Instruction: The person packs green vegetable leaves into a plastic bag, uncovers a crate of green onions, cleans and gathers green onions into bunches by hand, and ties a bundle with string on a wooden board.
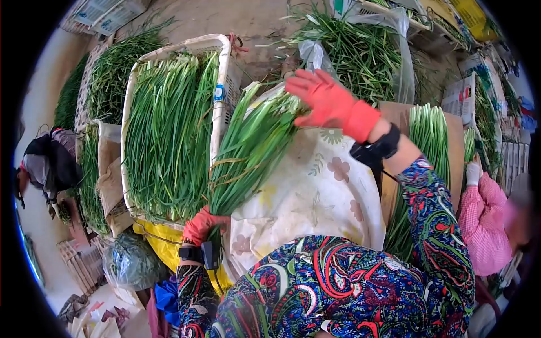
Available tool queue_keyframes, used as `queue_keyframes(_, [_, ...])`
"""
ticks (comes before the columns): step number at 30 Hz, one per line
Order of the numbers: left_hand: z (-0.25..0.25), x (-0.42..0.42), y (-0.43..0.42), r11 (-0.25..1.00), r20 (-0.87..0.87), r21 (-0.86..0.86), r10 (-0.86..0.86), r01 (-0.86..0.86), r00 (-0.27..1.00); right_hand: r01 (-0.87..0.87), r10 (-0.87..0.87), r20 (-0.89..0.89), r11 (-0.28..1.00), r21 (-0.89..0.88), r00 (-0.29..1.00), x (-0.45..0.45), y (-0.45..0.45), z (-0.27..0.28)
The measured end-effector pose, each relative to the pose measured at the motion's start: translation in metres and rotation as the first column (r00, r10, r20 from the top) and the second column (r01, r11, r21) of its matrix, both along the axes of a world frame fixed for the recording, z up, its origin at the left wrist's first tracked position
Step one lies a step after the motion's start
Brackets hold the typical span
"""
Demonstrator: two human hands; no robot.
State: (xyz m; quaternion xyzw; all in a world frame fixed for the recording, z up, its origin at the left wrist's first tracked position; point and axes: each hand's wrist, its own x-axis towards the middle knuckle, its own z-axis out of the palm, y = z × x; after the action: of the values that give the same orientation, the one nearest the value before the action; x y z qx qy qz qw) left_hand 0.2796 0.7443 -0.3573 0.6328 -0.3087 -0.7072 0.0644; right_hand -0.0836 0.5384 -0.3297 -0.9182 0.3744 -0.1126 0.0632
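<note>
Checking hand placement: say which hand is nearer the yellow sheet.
Left: the left hand is beside the yellow sheet, holding leaf tips; the right hand is farther off, by pale stalk ends.

A littered brown floor (248, 19) stretches between pale crates (107, 19) and a yellow crate (468, 19).

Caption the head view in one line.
Left hand holding the leafy end of a green bunch, right hand open by the pale end, beside a packed basket.

Bright, fisheye-curved edges, perhaps slightly blurred.
</note>
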Motion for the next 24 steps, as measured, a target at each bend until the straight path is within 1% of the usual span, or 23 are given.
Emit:
queue_keyframes(1, [0.001, 0.001, 0.002, 0.999, -0.033, -0.027, 0.044, -0.045, 0.998, 0.044, -0.044, -0.010, 0.998, 0.034, 0.999, 0.012, 0.007, -0.008])
queue_keyframes(4, [0.009, -0.003, 0.000, 0.996, -0.058, -0.055, 0.070, -0.074, 0.996, -0.030, 0.018, 0.052, 0.970, 0.241, 0.998, 0.042, 0.025, -0.012])
queue_keyframes(5, [0.010, -0.002, 0.002, 0.995, -0.012, -0.058, 0.077, -0.078, 0.997, -0.088, 0.056, 0.138, 0.967, 0.238, 0.989, 0.051, 0.031, -0.019])
queue_keyframes(8, [0.014, -0.004, 0.002, 0.992, -0.069, -0.086, 0.084, -0.090, 0.994, -0.216, 0.071, 0.288, 0.832, 0.510, 0.955, 0.060, 0.027, -0.022])
queue_keyframes(9, [0.011, -0.001, 0.004, 0.993, -0.070, -0.083, 0.078, -0.084, 0.994, -0.233, 0.094, 0.289, 0.836, 0.497, 0.953, 0.062, 0.023, -0.025])
queue_keyframes(12, [0.009, 0.001, 0.002, 0.994, -0.108, -0.082, 0.058, -0.067, 0.992, -0.172, 0.107, 0.175, 0.895, 0.411, 0.979, 0.066, 0.020, -0.032])
queue_keyframes(13, [0.010, 0.001, 0.001, 0.995, -0.105, -0.080, 0.050, -0.059, 0.993, -0.184, 0.129, 0.191, 0.934, 0.306, 0.973, 0.066, 0.022, -0.035])
queue_keyframes(14, [0.009, 0.001, 0.000, 0.996, -0.102, -0.078, 0.042, -0.051, 0.994, -0.140, 0.039, 0.294, 0.933, 0.330, 0.955, 0.066, 0.023, -0.041])
queue_keyframes(16, [0.006, 0.002, -0.001, 0.996, -0.095, -0.085, 0.029, -0.037, 0.995, -0.066, -0.145, 0.479, 0.916, 0.397, 0.866, 0.069, 0.022, -0.053])
queue_keyframes(17, [0.002, 0.003, 0.000, 0.995, -0.090, -0.094, 0.023, -0.032, 0.996, -0.019, -0.200, 0.559, 0.933, 0.360, 0.805, 0.068, 0.015, -0.061])
queue_keyframes(18, [-0.001, 0.004, 0.002, 0.994, -0.083, -0.103, 0.020, -0.028, 0.996, 0.059, -0.231, 0.642, 0.959, 0.278, 0.731, 0.069, 0.008, -0.061])
queue_keyframes(20, [-0.003, 0.006, 0.004, 0.997, -0.080, -0.075, 0.023, -0.029, 0.997, 0.268, -0.474, 0.610, 0.876, 0.402, 0.635, 0.067, -0.002, -0.063])
queue_keyframes(23, [-0.003, 0.005, 0.005, 0.995, -0.085, -0.083, 0.045, -0.052, 0.995, 0.420, -0.600, 0.581, 0.800, 0.429, 0.549, 0.043, -0.046, -0.091])
queue_keyframes(24, [-0.003, 0.005, 0.005, 0.993, -0.088, -0.092, 0.059, -0.067, 0.994, 0.450, -0.647, 0.555, 0.762, 0.466, 0.523, 0.027, -0.063, -0.083])
